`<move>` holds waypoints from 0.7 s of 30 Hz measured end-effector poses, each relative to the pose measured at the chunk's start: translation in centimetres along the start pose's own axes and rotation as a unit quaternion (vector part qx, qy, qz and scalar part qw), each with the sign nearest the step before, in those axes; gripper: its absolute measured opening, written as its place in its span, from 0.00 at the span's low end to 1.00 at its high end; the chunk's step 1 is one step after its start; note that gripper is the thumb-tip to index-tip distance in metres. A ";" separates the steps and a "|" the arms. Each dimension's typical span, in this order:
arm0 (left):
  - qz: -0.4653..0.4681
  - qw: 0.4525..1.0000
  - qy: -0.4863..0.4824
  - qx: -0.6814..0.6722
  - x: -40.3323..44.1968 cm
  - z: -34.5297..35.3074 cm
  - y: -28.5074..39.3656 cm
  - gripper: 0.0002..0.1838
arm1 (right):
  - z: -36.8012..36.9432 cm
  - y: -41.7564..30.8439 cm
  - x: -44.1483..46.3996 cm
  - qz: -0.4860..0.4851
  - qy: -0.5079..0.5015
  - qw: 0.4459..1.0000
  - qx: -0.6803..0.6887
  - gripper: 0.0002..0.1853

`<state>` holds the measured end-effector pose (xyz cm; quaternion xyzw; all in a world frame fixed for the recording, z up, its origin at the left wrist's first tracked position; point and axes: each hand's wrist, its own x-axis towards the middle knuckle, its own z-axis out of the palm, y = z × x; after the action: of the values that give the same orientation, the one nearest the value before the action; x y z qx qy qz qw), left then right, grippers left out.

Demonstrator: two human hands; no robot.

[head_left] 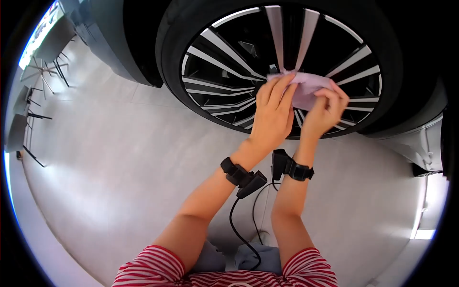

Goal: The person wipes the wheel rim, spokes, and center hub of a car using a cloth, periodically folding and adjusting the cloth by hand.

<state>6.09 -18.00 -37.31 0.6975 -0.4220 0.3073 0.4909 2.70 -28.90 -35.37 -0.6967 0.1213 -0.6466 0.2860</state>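
Note:
A thin, pale lilac cloth [311, 86] is held up in front of the hub of a car wheel [220, 52] with black and silver spokes. My left hand [273, 111] has its fingers long and close together at the cloth's left side, gripping it near the wheel's centre; the thumb is partly hidden. On the cloth's right side, my right hand [326, 109] has curled fingers closed on its edge. The cloth covers the middle of the wheel, and whether it touches the spokes I cannot tell.
A black tyre [173, 71] surrounds the wheel, under dark bodywork [103, 33]. Both wrists carry black strapped devices [244, 177] with cables hanging toward my lap. Grey chairs [18, 131] stand at the far left on the pale floor [119, 167].

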 end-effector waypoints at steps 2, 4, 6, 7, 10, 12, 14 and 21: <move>0.062 0.994 0.085 -0.021 2.1 -1.8 0.3 0.29 | 0.2 -3.8 1.9 -0.107 0.071 0.991 0.043 0.12; 0.084 0.983 0.157 -0.037 4.4 -4.3 1.1 0.29 | 1.2 -7.0 4.8 -0.268 0.095 0.958 0.024 0.10; 0.050 0.979 0.184 -0.070 5.7 -5.6 1.2 0.27 | 4.3 -9.7 6.7 -0.257 0.112 0.959 0.038 0.11; 0.017 0.979 0.177 -0.095 5.5 -5.5 0.5 0.27 | 5.3 -9.3 7.1 -0.302 0.071 0.949 -0.057 0.11; -0.049 0.977 0.126 -0.164 3.7 -3.9 -1.8 0.27 | 7.7 -3.3 6.7 -0.353 0.049 0.925 -0.131 0.11; -0.103 0.962 0.103 -0.231 2.5 -3.5 -1.5 0.26 | 7.9 -2.0 4.9 -0.368 0.092 0.914 -0.147 0.14; -0.116 0.959 0.091 -0.240 1.4 -2.8 -1.8 0.25 | 7.8 -2.2 2.1 -0.332 0.080 0.927 -0.157 0.13; -0.136 0.966 0.067 -0.210 -1.6 -0.8 -3.1 0.25 | 6.5 0.5 -4.5 -0.245 0.003 0.960 -0.135 0.11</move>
<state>8.07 -16.24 -39.70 0.6073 -0.3445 0.1882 0.6907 8.51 -25.29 -39.32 -0.7351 0.0345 -0.6768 0.0219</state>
